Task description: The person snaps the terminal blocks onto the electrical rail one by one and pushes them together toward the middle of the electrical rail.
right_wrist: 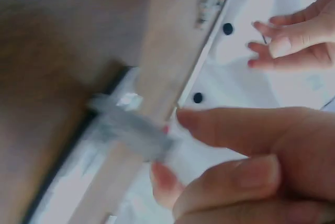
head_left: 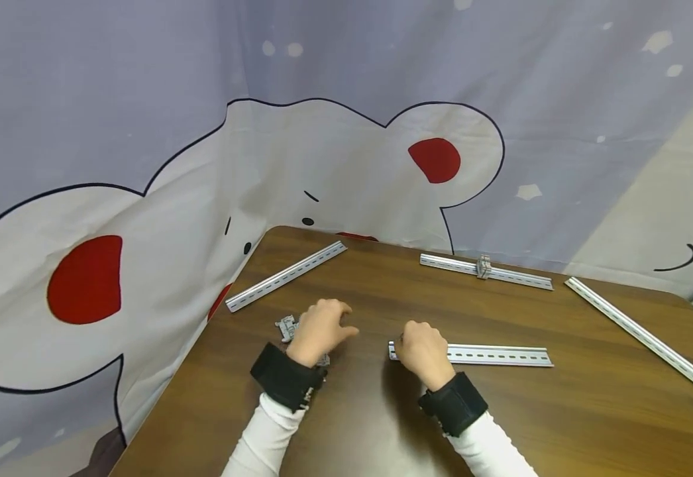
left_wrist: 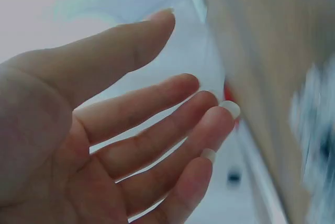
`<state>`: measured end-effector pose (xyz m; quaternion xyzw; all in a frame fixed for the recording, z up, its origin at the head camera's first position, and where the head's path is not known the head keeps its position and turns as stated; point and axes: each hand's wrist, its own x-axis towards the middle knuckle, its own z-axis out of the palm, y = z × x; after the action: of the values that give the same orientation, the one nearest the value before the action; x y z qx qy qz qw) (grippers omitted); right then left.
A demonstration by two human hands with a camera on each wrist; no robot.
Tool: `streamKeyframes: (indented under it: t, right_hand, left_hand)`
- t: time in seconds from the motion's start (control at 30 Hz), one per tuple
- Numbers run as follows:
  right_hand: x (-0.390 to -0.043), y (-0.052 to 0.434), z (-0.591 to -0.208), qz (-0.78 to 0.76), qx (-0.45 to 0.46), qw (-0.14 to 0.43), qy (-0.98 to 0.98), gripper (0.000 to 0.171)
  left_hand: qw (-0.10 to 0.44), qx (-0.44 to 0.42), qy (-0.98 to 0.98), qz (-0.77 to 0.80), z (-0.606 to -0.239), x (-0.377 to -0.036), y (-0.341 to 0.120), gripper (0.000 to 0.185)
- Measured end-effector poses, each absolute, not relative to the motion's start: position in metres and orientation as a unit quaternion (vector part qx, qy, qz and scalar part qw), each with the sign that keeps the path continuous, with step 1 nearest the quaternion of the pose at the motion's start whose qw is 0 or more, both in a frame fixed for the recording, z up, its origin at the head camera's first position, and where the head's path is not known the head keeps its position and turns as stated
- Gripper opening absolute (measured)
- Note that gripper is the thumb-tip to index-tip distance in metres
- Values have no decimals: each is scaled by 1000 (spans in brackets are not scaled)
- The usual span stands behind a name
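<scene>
My right hand is at the left end of a slotted metal DIN rail. In the right wrist view its fingertips pinch one end of a small grey terminal block, blurred, with the rail just behind it. Whether block and rail touch, I cannot tell. Held over the table's left side, my left hand has its fingers spread and nothing in its grasp, as the palm shows. Grey terminal blocks lie beneath it, partly hidden by the hand and wrist band.
Another DIN rail lies slanted at the back left. A rail at the back carries a grey terminal block. One longer rail runs along the right. A printed curtain hangs behind the wooden table.
</scene>
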<state>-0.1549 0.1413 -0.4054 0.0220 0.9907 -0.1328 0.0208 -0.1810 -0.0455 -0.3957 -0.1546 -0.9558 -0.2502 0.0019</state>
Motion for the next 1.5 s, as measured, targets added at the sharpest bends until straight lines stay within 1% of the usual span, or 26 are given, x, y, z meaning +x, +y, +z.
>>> streamKeyframes:
  t: [0.07,0.13,0.23,0.3,0.37,0.47,0.6,0.73,0.93,1.1,1.2,1.33,1.4,1.5]
  right_hand:
    - [-151,139,-401,-121,32,-1,992,31]
    - [-147,133,-397,-124,24,-10,992,39]
    - [-145,123,-396,-152,-14,-1,988,36]
    - [-145,115,-399,-174,-42,18,984,40]
    - [-145,108,-404,-193,-61,45,978,43]
    - [-147,96,-414,-213,-81,67,971,39]
    - [-153,77,-423,-243,-96,71,963,37]
    - [-155,54,-429,-250,-82,75,962,45]
    - [-154,36,-435,-231,-53,69,969,55]
    - [-157,38,-436,-281,-77,85,953,56]
    - [-158,53,-434,-318,-97,78,940,51]
    - [-156,75,-426,-367,-127,82,918,38]
    - [-154,89,-420,-389,-129,88,908,34]
    - [-149,116,-410,-406,-112,88,903,32]
  left_hand:
    - [8,-126,-956,-263,-387,-185,-68,40]
    - [15,-105,-956,-273,-383,-189,-91,40]
    - [13,-76,-958,-277,-383,-194,-121,40]
    - [4,-58,-960,-275,-385,-197,-138,40]
    - [-11,-42,-962,-268,-388,-199,-153,41]
    - [-41,-27,-964,-262,-392,-201,-170,43]
    - [-80,-14,-965,-251,-395,-200,-187,45]
    - [-107,-9,-962,-250,-396,-199,-196,49]
    - [-117,-15,-959,-256,-397,-197,-199,49]
    - [-118,-6,-961,-250,-397,-195,-202,48]
    - [-112,-20,-964,-239,-390,-196,-184,49]
    - [-95,-57,-966,-232,-382,-194,-149,51]
    - [-85,-82,-965,-235,-382,-192,-127,50]
    - [-81,-133,-957,-246,-384,-191,-90,48]
